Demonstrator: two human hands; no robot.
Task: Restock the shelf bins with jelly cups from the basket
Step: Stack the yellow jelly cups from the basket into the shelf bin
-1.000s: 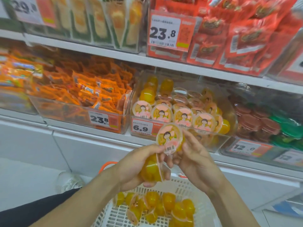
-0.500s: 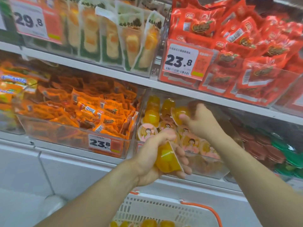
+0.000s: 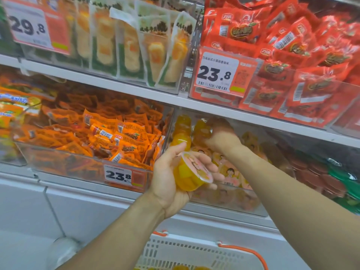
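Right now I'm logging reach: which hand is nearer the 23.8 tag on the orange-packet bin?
Left. The left hand, holding a jelly cup, is just right of the tag. The right hand is higher and farther right, inside the jelly bin.

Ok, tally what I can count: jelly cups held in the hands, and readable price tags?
Jelly cups in hands: 2, the lower jelly cup in the left hand, the upper jelly cup in the right hand
Price tags: 3, the 29.8 tag, the upper 23.8 tag, the lower 23.8 tag
Total: 5
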